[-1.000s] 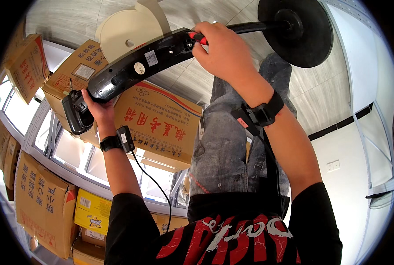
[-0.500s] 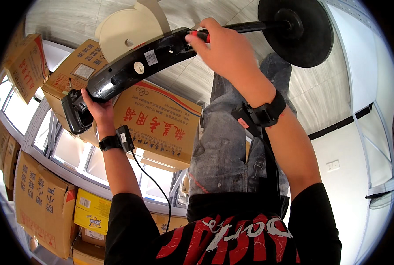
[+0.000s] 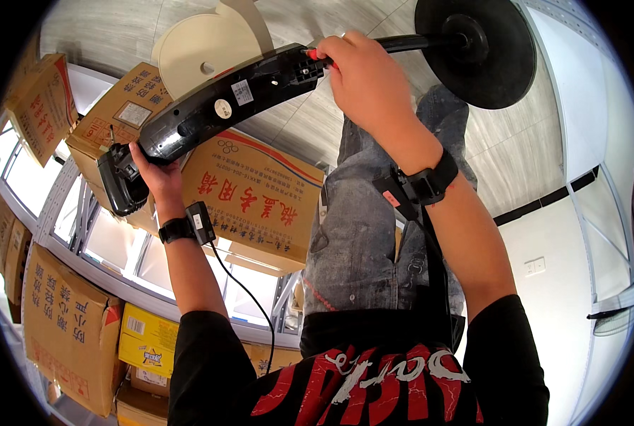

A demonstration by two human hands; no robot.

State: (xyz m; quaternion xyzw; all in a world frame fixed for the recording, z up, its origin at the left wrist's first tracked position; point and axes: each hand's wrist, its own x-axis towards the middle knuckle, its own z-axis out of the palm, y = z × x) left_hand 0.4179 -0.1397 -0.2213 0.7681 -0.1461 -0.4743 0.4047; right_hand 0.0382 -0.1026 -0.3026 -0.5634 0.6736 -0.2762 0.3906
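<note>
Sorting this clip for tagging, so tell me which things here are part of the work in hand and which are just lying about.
In hand:
- black handheld device body, held by the left hand
- its black rod, gripped by the right hand
- black round disc on the rod's end

Lying about:
- cardboard boxes
- metal shelving
- beige round disc

The person holds a long black handheld tool (image 3: pixel 225 106) across the view with both hands. The left hand (image 3: pixel 154 174) grips its thick handle end by a cardboard box (image 3: pixel 253 206), the right hand (image 3: pixel 363 78) closes around the thin neck, just beside a round black disc (image 3: pixel 477 50) at the far end. Both wrists wear black straps, and grey jeans (image 3: pixel 374 227) show below, with more boxes stacked on shelves at the left
</note>
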